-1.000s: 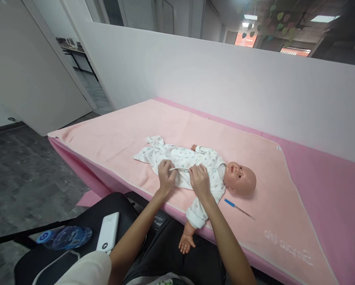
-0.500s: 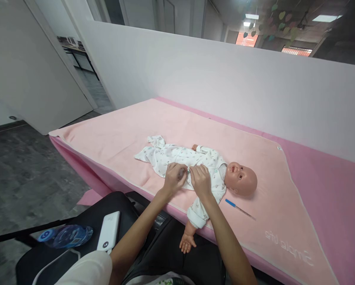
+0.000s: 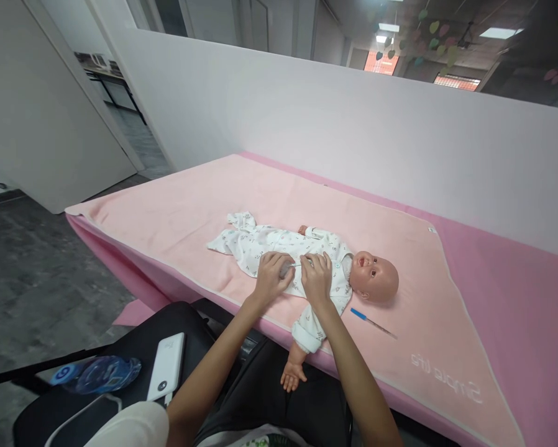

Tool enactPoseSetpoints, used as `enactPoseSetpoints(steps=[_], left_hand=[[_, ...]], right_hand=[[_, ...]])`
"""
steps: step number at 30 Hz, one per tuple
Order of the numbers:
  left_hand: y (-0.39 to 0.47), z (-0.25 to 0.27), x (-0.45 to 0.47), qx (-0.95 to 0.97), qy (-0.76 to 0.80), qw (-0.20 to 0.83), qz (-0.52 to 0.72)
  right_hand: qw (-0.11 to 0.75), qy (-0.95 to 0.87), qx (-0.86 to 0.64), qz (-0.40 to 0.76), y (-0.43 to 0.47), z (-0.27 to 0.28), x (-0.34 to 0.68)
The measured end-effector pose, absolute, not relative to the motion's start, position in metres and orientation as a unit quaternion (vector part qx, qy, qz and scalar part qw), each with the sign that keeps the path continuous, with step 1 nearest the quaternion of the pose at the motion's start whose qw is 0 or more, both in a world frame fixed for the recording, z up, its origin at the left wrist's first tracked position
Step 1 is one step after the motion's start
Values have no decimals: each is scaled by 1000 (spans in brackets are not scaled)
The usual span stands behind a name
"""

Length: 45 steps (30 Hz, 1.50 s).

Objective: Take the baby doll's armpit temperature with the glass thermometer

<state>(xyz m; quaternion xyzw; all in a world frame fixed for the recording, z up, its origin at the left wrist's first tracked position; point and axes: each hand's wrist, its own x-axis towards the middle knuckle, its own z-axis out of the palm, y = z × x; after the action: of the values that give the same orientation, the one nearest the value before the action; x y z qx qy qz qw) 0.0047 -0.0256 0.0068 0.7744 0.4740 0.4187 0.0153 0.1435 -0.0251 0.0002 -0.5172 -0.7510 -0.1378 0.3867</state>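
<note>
Your left hand (image 3: 274, 274) sits nearer your right hand (image 3: 316, 276) than a second ago. You seem to be working the suit's (image 3: 279, 239) front; next likely needs steady fingertips. Both hands curl nearly closed, pinching a thin white strip (image 3: 296, 265); tie or edge, unclear. Doll (image 3: 376, 278) face up on mat (image 3: 167, 211).

One left hand (image 3: 272, 274) and one right hand (image 3: 316, 277) make two. There is one doll (image 3: 338, 257), one tool (image 3: 365, 318), one peach mat (image 3: 167, 211), one bottle (image 3: 105, 374), one power bank (image 3: 166, 365) and one chair (image 3: 191, 326).
</note>
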Motion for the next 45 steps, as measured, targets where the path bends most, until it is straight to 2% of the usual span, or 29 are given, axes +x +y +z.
enactPoseSetpoints(steps=[9,18,31,39,45], left_hand=[[-24,7,4,747,505,24,432],[-24,3,4,744,509,12,432],[-26,-1,0,757,500,36,418],[-26,-3,2,767,502,16,398],[-21,-5,2,715,543,17,441]], right_hand=[[398,-737,-523,-159,-30,2,150],[429,-692,-543,-206,-94,-21,203],[322,-557,-760,-93,-142,-46,301],[354,-513,-777,-84,-155,-55,318],[396,-476,-781,-90,-158,-54,319]])
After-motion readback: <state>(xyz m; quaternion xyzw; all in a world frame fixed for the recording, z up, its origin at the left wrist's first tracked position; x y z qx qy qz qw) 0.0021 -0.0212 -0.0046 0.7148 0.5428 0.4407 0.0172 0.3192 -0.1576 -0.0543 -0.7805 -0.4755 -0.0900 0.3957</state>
